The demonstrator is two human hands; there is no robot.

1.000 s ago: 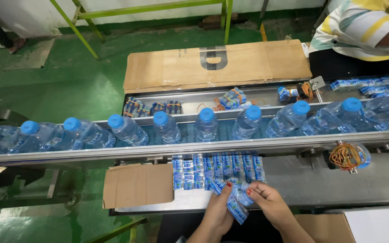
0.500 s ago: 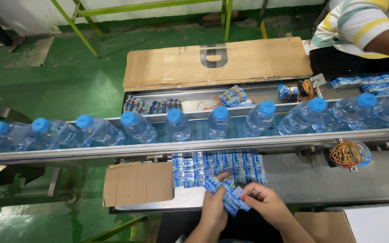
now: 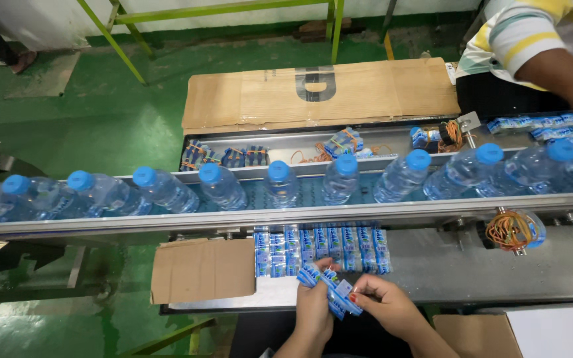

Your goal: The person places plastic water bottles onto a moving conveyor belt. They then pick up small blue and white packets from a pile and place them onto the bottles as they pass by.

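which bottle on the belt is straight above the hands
The bottle sixth from the left, capped blue: it stands in line above the hands, behind the flat labels.

1. The left hand (image 3: pixel 315 310) rises from 6 o'clock, forearm upright, fingers curled closed toward 12 o'clock.
2. The right hand (image 3: pixel 387 306) enters from 5 o'clock, fingers pinched shut, pointing toward 9 o'clock, almost meeting the left.

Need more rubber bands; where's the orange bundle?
In the head view, the orange rubber bands hang on a peg at right, under the conveyor rail, beside the metal table.
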